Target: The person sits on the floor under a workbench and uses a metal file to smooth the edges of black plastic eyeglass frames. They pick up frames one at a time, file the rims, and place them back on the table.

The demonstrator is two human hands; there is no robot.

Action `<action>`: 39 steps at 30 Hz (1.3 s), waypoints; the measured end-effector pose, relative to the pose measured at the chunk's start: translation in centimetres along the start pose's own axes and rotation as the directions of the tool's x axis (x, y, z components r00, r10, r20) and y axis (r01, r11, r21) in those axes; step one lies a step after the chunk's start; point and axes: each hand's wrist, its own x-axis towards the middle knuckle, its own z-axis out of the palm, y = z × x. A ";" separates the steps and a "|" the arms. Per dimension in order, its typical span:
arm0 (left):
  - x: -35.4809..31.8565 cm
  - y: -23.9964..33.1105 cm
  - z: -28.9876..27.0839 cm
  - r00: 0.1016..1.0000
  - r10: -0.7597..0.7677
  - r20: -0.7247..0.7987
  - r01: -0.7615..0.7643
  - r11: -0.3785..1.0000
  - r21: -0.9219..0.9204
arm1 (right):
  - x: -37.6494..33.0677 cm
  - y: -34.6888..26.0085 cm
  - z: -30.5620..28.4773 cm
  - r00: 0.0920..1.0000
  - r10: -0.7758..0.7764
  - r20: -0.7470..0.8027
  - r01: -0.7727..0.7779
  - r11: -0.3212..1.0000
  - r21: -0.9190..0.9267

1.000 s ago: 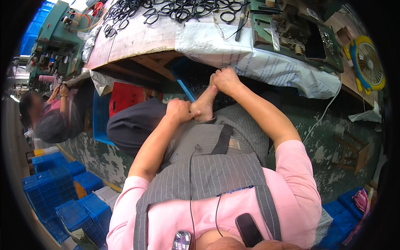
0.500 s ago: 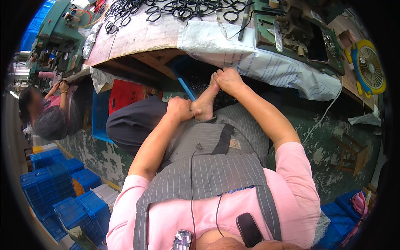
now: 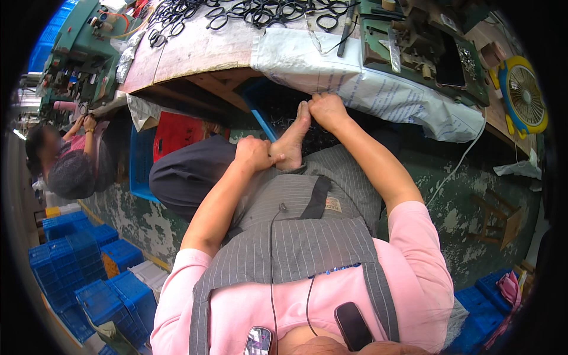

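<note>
My own bare foot [image 3: 291,141] lies across my lap, sole up, toes pointing toward the workbench. My left hand [image 3: 253,154] is closed around the heel of that foot. My right hand [image 3: 327,110] grips the toes and the ball of the foot. I wear a grey striped apron [image 3: 296,236] over a pink shirt. My dark trouser knee [image 3: 186,171] sticks out to the left.
A workbench [image 3: 195,53] ahead carries several black rings [image 3: 248,12], a white printed sack [image 3: 367,89] and a green machine [image 3: 408,41]. A yellow fan [image 3: 523,97] sits at right. Blue crates [image 3: 89,272] are stacked at lower left; another person [image 3: 74,165] works at left.
My hands and foot have stayed in nearly the same hold. The right hand has shifted slightly along the toes.
</note>
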 end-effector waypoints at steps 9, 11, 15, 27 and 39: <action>0.2 -0.2 0.2 1.000 -0.004 0.004 0.004 1.000 -0.030 | -1.4 -0.6 -0.4 0.992 0.119 0.043 -0.124 0.983 0.137; 0.3 -0.1 0.1 1.000 -0.005 0.008 0.005 1.000 -0.023 | -1.5 -1.4 -0.6 0.988 0.142 0.065 -0.150 0.980 0.130; 0.2 -0.1 0.1 1.000 -0.014 0.021 0.014 1.000 -0.014 | -1.2 -2.3 -0.5 0.989 0.119 0.091 -0.128 0.987 0.100; 0.4 -0.2 0.1 0.999 -0.044 0.032 0.044 0.999 0.003 | -0.4 -3.5 -1.4 0.868 0.290 0.402 -0.409 0.877 0.251; 0.4 -0.1 0.1 0.998 -0.042 0.037 0.042 0.999 0.008 | -2.1 -2.5 3.0 0.354 -0.086 0.931 -0.724 -0.655 0.215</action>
